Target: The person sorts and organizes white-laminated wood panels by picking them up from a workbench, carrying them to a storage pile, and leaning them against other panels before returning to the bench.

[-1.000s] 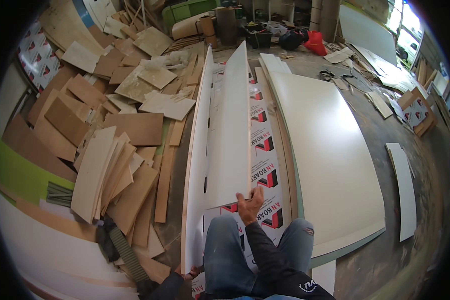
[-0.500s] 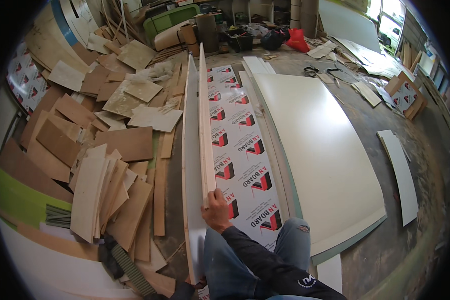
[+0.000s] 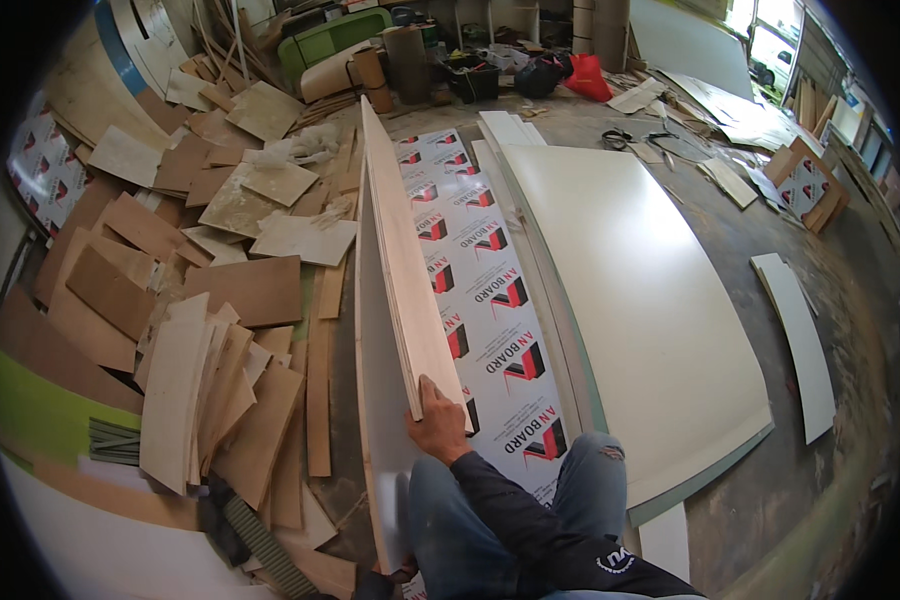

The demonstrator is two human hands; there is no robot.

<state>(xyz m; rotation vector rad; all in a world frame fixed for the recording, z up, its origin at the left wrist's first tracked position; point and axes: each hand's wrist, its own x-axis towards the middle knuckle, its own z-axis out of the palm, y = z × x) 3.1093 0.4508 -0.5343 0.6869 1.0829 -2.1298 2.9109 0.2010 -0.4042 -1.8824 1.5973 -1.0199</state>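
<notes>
the long plywood panel, tipped flatter a second ago, now stands nearly on edge through the centre of the frame, the right hand clamped on its near end at lower centre, left hand out of sight, printed sheet exposed beside it.

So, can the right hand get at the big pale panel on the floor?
Probably yes: the pale panel lies just beyond the right knee with nothing between, but the right hand is gripping the end of the long board.
</notes>
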